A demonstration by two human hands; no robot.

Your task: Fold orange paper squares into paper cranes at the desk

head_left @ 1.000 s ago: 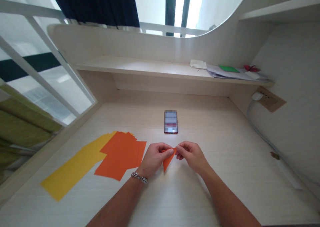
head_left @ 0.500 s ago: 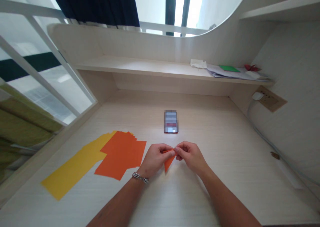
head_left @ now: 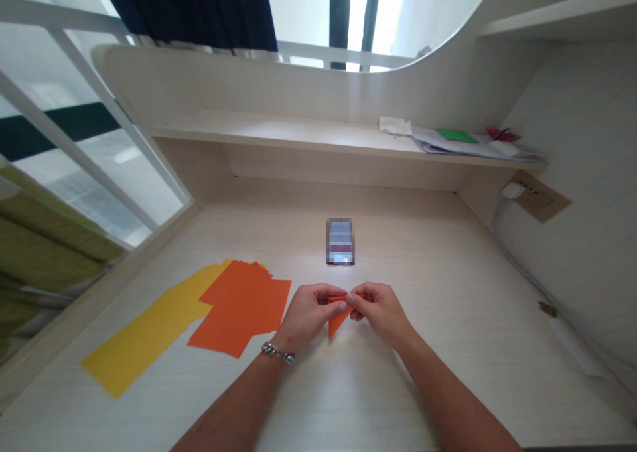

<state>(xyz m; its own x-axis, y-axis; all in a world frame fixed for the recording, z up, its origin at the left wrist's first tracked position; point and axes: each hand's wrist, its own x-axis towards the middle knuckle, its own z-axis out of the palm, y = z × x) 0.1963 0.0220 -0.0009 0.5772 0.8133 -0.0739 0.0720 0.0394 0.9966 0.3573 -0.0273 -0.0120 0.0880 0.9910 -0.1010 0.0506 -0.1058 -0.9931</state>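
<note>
Phone screen (head_left: 341, 241) pixelated; folded orange paper (head_left: 339, 318) partly behind the fingers (head_left: 354, 299)

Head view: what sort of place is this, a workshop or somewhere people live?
Probably a dormitory-style study nook, though I can't be sure. It has a built-in pale wood-grain desk with a shelf above it, and a white guard rail alongside, like a loft bed's.

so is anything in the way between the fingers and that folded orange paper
nothing visible: the left hand and right hand both pinch the folded orange paper triangle, and the loose orange paper sheets lie apart, to the left
</note>
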